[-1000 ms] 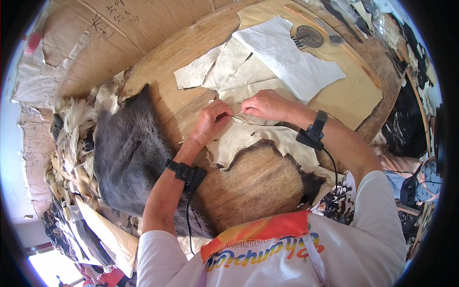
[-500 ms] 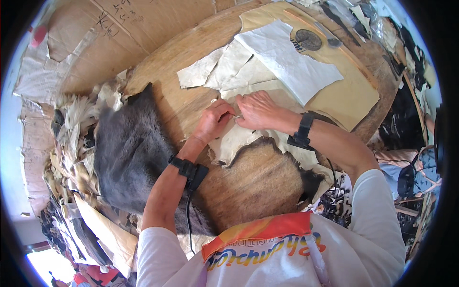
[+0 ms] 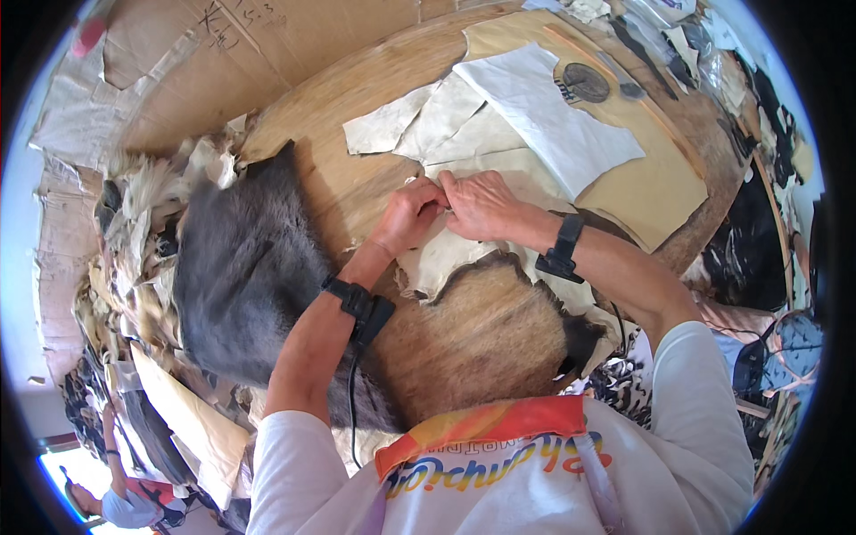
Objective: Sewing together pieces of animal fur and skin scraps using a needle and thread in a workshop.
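From where I stand, the easiest thing to go by is the dark grey pelt (image 3: 245, 267), fur side up, its lower part passing behind the left forearm. Just to its right lies the pale hide (image 3: 446, 259), with both hands over it and its upper middle hidden by them. The left hand (image 3: 408, 214) and right hand (image 3: 484, 207) meet there, fingers bent inward, tips bunched against each other. I can't tell how tightly either set is closed, or what might be between them.

Right of the pelt and below the hide's ragged dark edge is a brown patch (image 3: 473, 348); I can't make out whether it's fur or wood. Up and to the right of the pelt, a white sheet (image 3: 553, 111) overlaps a tan sheet (image 3: 655, 192), covering part of it, and a round dark disc (image 3: 586, 82) sits on the tan. Left of the pelt, a heap of fur scraps (image 3: 134, 223) is too jumbled to sort piece from piece. Well below and left of it, another person (image 3: 134, 508) is small and partly cut off by the dark rim.
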The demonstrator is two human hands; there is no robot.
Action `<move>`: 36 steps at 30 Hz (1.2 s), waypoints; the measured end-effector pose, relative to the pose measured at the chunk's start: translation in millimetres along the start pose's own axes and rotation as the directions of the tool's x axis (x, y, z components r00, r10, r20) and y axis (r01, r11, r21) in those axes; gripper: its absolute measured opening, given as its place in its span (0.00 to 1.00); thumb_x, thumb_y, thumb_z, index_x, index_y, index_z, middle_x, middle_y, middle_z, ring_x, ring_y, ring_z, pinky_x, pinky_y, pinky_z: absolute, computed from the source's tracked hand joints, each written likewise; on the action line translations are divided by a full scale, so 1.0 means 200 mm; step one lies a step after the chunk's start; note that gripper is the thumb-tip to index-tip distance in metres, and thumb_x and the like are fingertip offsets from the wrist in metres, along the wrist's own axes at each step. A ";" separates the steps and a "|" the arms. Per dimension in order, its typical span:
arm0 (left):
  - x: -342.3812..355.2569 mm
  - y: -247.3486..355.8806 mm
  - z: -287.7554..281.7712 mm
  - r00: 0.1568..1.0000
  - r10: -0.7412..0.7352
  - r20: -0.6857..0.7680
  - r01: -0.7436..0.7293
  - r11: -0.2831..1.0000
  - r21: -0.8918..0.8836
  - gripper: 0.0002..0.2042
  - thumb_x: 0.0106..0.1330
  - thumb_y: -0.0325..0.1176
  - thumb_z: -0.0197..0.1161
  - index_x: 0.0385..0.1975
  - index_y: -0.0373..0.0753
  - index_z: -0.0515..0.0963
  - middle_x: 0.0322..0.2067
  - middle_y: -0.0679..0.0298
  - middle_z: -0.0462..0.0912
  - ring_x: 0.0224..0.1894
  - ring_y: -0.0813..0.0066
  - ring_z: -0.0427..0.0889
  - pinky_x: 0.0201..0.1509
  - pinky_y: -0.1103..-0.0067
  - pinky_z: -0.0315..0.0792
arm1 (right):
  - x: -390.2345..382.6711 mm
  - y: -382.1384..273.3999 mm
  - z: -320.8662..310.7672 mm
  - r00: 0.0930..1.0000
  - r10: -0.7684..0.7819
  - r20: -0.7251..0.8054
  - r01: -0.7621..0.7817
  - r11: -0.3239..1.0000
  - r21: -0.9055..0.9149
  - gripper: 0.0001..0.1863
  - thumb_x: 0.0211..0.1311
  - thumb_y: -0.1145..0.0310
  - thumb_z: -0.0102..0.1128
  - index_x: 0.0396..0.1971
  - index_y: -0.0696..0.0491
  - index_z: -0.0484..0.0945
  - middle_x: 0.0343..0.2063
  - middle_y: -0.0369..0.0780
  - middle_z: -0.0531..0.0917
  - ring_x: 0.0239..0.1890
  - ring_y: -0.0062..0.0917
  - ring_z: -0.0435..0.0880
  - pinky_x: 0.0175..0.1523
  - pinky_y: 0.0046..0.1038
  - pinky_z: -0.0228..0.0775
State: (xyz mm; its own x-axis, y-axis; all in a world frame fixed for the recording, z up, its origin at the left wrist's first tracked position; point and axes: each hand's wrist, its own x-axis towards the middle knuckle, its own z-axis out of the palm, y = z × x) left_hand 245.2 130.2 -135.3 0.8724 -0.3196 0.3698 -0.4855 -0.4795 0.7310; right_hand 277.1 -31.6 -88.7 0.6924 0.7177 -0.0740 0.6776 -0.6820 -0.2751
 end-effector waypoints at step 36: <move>0.03 -0.06 -0.02 0.982 -0.159 0.104 0.166 0.984 -0.061 0.08 0.46 0.28 0.64 0.27 0.37 0.76 0.26 0.59 0.79 0.29 0.71 0.78 0.34 0.77 0.71 | 0.01 -0.02 -0.05 0.824 -0.322 -0.466 0.486 0.825 0.288 0.04 0.55 0.73 0.47 0.22 0.54 0.66 0.26 0.35 0.72 0.27 0.25 0.76 0.28 0.26 0.69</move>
State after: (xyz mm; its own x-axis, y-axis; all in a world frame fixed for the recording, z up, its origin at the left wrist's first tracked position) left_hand 257.5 136.9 -139.8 0.9278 -0.3227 0.1874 -0.3300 -0.4747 0.8159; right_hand 278.9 -29.3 -78.5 0.4674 0.7456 0.4749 0.8243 -0.1734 -0.5390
